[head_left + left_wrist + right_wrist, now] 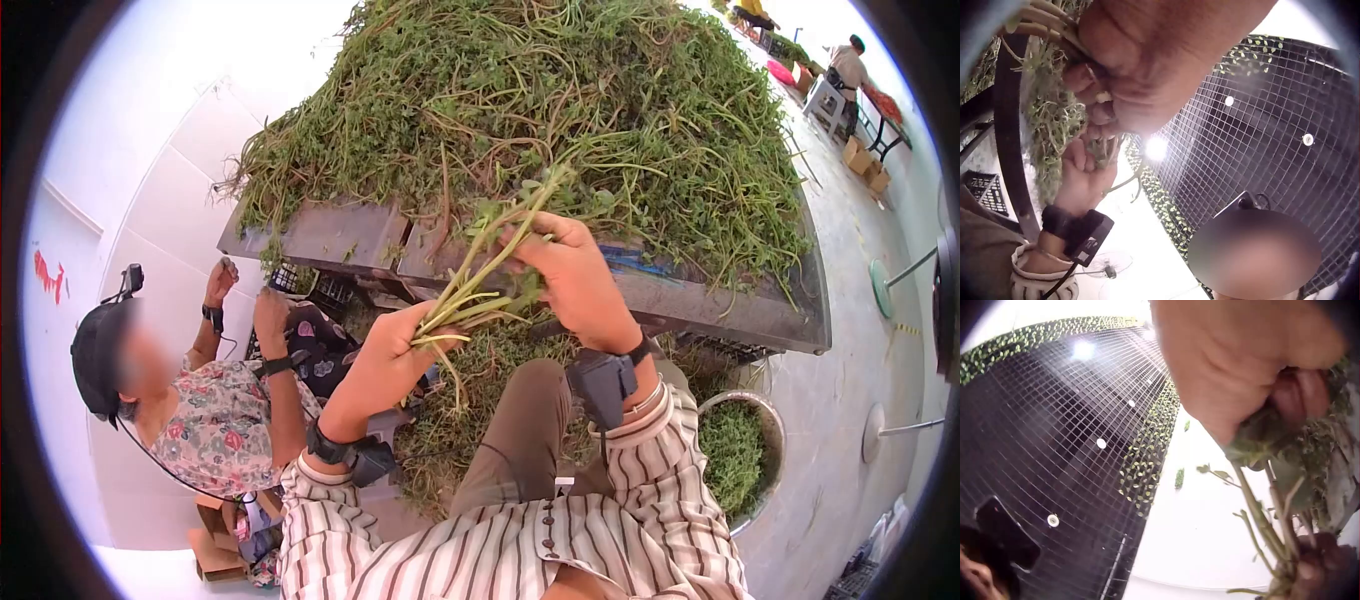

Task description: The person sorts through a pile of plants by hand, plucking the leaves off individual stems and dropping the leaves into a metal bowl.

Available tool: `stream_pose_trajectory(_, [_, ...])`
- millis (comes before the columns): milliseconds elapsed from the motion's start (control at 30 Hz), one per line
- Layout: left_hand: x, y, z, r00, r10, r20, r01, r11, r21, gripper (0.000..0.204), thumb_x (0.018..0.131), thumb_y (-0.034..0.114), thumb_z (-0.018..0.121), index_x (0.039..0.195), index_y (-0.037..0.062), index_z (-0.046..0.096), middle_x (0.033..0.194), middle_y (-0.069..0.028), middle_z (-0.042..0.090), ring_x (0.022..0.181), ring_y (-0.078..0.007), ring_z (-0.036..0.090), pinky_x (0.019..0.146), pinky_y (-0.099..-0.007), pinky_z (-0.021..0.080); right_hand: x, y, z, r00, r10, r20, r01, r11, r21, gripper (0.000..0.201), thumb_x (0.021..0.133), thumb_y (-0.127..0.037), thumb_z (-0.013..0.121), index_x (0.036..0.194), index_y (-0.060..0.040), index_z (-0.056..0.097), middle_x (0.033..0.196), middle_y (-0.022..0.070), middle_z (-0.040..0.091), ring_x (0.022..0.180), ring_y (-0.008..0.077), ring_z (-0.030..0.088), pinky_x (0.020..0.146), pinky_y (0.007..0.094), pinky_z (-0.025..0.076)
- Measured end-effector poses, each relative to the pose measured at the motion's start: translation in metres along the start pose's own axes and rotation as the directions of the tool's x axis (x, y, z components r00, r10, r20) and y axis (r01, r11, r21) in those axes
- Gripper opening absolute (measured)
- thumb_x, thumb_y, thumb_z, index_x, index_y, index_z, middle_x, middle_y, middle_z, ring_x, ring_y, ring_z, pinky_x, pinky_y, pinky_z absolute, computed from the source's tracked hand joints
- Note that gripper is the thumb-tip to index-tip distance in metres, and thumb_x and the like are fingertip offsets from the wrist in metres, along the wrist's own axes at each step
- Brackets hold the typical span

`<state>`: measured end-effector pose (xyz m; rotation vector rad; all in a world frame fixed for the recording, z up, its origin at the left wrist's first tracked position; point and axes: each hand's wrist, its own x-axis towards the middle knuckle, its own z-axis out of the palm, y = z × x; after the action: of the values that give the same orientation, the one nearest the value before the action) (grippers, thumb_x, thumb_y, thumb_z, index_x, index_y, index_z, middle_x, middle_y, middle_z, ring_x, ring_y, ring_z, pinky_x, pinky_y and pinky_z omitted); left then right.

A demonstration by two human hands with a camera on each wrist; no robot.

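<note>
My left hand (392, 352) grips a small bunch of green leafy stems (487, 268) by their cut-looking lower ends, and a few stems droop below it. Higher up the same bunch, my right hand (572, 275) pinches stems and leaves between thumb and fingers. The right wrist view shows leaves (1260, 440) bunched under the right fingers, with bare stems running down to the left hand (1325, 569). Both hands are in front of a big heap of the same greens (540, 110) on a dark table (330, 232).
Loose greens (470, 440) lie below the table, around my legs. On the right stands a round tub (778, 440) of finer greens. Another person (215, 420) sits close on the left, near cardboard boxes (215, 555). Fan stands (875, 432) are at the far right.
</note>
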<state>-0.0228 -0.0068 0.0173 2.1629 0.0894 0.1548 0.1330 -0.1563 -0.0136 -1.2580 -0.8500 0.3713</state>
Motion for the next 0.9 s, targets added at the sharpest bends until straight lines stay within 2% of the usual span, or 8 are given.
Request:
stream_pose_trajectory(100, [0.003,0.008,0.002,0.999,-0.029,0.035,0.031,0.998,-0.057,0.024,0.087,0.016,0.057,0.105,-0.0009,0.057,0.072,-0.0008,0.055,0.066,-0.0073,0.044,0.060,-0.0236,0.040,0.006,0.013,-0.017,0.966,-0.244,-0.087,0.216,0.943,-0.251,0.018,0.092,-0.015,0.048,0.097,-0.0005,0.057,0.088,0.0005,0.053,0.058,0.0049,0.047,0.045,0.0176,0.036])
stream_pose_trajectory(167, [-0.006,0.000,-0.002,0.997,-0.075,0.010,0.075,0.993,-0.086,0.024,0.087,0.016,0.057,0.104,-0.0011,0.057,0.073,-0.0001,0.055,0.066,-0.0070,0.044,0.059,-0.0229,0.039,0.014,0.017,-0.049,0.924,0.211,-0.320,0.047,0.767,0.640,0.017,0.089,-0.018,0.052,0.092,-0.0016,0.054,0.070,0.0029,0.049,0.043,0.0064,0.037,0.038,0.0199,0.028])
stream_pose_trajectory(267, [-0.012,-0.004,-0.010,0.990,-0.128,-0.060,0.121,0.986,-0.112,0.024,0.087,0.016,0.057,0.104,-0.0008,0.058,0.073,0.0011,0.055,0.065,-0.0058,0.043,0.058,-0.0211,0.037,0.014,0.000,-0.075,0.955,0.178,-0.237,0.090,0.586,0.805,0.019,0.090,-0.020,0.051,0.086,-0.0018,0.049,0.068,0.0021,0.043,0.043,0.0050,0.031,0.038,0.0179,0.026])
stream_pose_trajectory(433, [-0.014,-0.004,-0.013,0.970,-0.207,-0.129,0.133,0.892,-0.431,0.020,0.088,0.021,0.056,0.089,0.0011,0.058,0.061,0.0044,0.045,0.049,-0.0014,0.034,0.044,-0.0195,0.027,0.004,0.000,-0.040,0.975,0.213,-0.070,-0.074,0.602,0.795,0.017,0.091,-0.019,0.049,0.089,-0.0018,0.051,0.068,0.0006,0.043,0.046,0.0042,0.035,0.038,0.0164,0.027])
stream_pose_trajectory(500, [-0.010,-0.007,-0.009,0.966,-0.188,-0.176,0.073,0.854,-0.515,0.022,0.088,0.023,0.058,0.087,0.0017,0.055,0.056,0.0053,0.041,0.043,-0.0018,0.032,0.039,-0.0202,0.023,0.001,-0.004,-0.018,0.991,0.055,-0.126,-0.007,0.936,0.352,0.017,0.090,-0.017,0.050,0.092,-0.0005,0.054,0.071,0.0006,0.048,0.052,0.0048,0.044,0.040,0.0156,0.033])
stream_pose_trajectory(700, [-0.008,0.003,-0.005,0.987,-0.158,-0.042,0.071,0.643,-0.763,0.026,0.088,0.026,0.059,0.091,0.0008,0.053,0.057,0.0031,0.043,0.040,-0.0031,0.034,0.036,-0.0195,0.023,0.001,-0.007,0.006,0.887,0.415,0.204,-0.461,0.824,0.330,0.016,0.088,-0.011,0.053,0.096,0.0021,0.058,0.093,0.0046,0.056,0.071,0.0071,0.052,0.055,0.0208,0.043])
stream_pose_trajectory(767, [-0.006,0.000,-0.001,0.991,-0.135,0.000,0.087,0.639,-0.764,0.026,0.088,0.026,0.059,0.091,0.0007,0.054,0.056,0.0035,0.043,0.040,-0.0030,0.033,0.036,-0.0196,0.022,-0.001,0.006,0.017,0.976,-0.043,0.212,-0.001,0.980,0.201,0.024,0.082,0.000,0.056,0.106,0.0015,0.058,0.106,0.0063,0.055,0.084,0.0130,0.057,0.066,0.0247,0.047])
stream_pose_trajectory(900, [-0.002,-0.009,0.002,0.988,-0.119,0.097,0.151,0.629,-0.763,0.026,0.089,0.026,0.059,0.089,0.0003,0.054,0.055,0.0047,0.041,0.041,-0.0023,0.032,0.037,-0.0196,0.022,-0.003,0.004,0.021,0.945,-0.203,0.255,0.208,0.978,0.008,0.037,0.083,-0.008,0.053,0.119,-0.0006,0.053,0.107,0.0029,0.057,0.092,0.0081,0.055,0.082,0.0241,0.044])
